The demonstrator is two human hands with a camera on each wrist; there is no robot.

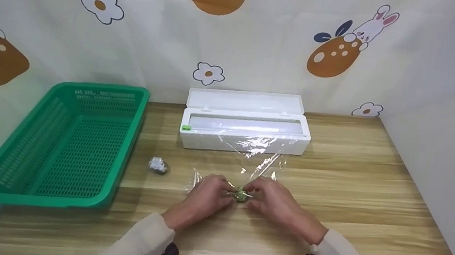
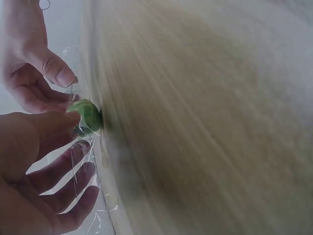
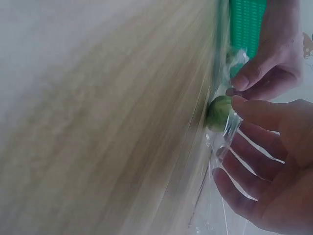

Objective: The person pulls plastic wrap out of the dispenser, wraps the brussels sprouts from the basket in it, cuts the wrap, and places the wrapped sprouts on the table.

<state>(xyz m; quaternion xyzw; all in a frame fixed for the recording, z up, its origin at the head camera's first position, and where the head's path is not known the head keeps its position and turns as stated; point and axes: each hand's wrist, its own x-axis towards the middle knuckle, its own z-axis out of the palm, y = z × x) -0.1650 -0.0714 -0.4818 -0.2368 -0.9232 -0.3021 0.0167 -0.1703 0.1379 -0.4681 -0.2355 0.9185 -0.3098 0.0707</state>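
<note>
A small round green vegetable (image 1: 240, 195), leafy like a Brussels sprout (image 2: 89, 117), rests on the table in clear cling film (image 1: 267, 163). The film stretches from the box behind down to both hands. My left hand (image 1: 208, 197) pinches film at the sprout's left side. On the opposite side my right hand (image 1: 277, 203) holds film between thumb and fingers. In the right wrist view my right thumb lies against the sprout (image 3: 219, 113), its other fingers loosely bent behind the film. Part of the sprout is hidden by fingers in the wrist views.
An open white cling film dispenser box (image 1: 206, 143) with its roll stands at the back, lid raised against the patterned curtain (image 1: 258, 50). At the left is a green plastic basket (image 1: 124, 161). Between basket and hands lies a small film-wrapped lump (image 1: 158, 165).
</note>
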